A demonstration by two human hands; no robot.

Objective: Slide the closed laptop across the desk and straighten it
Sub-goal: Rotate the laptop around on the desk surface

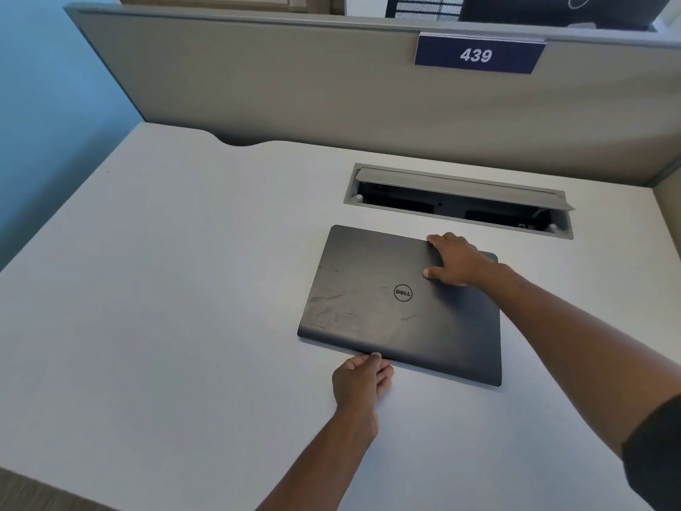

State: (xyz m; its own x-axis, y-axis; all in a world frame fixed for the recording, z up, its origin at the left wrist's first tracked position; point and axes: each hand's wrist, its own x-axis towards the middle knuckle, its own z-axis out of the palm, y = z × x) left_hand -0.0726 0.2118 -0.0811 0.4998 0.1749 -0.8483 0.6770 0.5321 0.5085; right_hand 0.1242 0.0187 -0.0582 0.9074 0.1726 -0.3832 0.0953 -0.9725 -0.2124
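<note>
So — one closed laptop, two hands. It lies flat on the white table, a bit crooked. Left hand pinches its near edge; right hand presses flat on the lid's far corner. Just behind it — an open cable box, w/ a grey wall further back.

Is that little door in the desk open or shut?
Open. The cable hatch flap is tilted up, and a dark hollow shows beneath it, just beyond the closed laptop.
</note>
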